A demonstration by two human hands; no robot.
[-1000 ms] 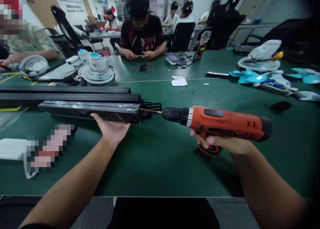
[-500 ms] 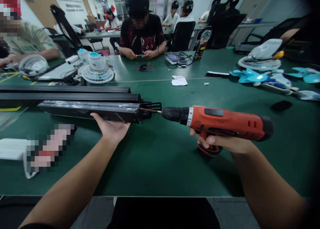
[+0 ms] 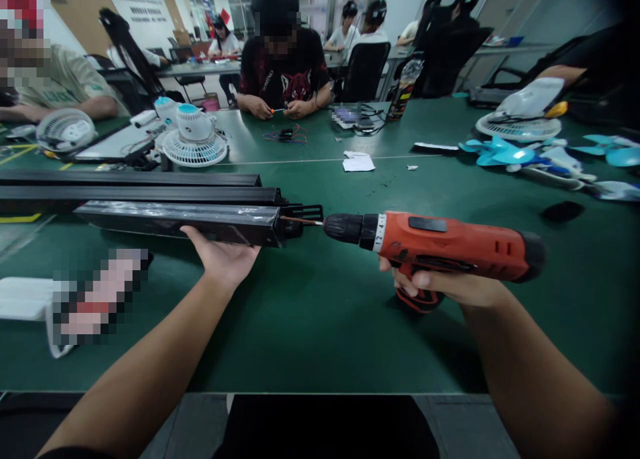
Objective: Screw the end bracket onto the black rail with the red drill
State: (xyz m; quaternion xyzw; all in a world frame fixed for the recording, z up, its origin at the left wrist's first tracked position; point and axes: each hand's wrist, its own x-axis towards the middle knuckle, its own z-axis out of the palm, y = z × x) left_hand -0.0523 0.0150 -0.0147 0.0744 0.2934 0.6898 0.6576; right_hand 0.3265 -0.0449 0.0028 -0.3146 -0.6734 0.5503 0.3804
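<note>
My right hand (image 3: pixel 430 284) is closed round the grip of an orange and black cordless drill (image 3: pixel 455 242). Its chuck points left, and a thin bit (image 3: pixel 303 221) runs from it to the end of a long black bar (image 3: pixel 185 220) wrapped in shiny film. Where the bit's tip meets the bar I cannot make out. My left hand (image 3: pixel 227 255) holds the bar near that end, thumb on the near side and fingers hidden beneath. A slotted black bracket (image 3: pixel 307 212) sticks out just behind the bit.
Two more black bars (image 3: pixel 125 194) lie behind. A blurred-out phone-like object (image 3: pixel 105 299) is at left. White fans (image 3: pixel 195 145) stand at the far left, blue fan blades (image 3: pixel 500 153) at right, paper scraps (image 3: pixel 359 162) in the middle. A co-worker (image 3: pixel 285 72) sits opposite.
My hands, the drill and the bar hold almost the same place. At the far right edge, another person's arm has shifted slightly.
</note>
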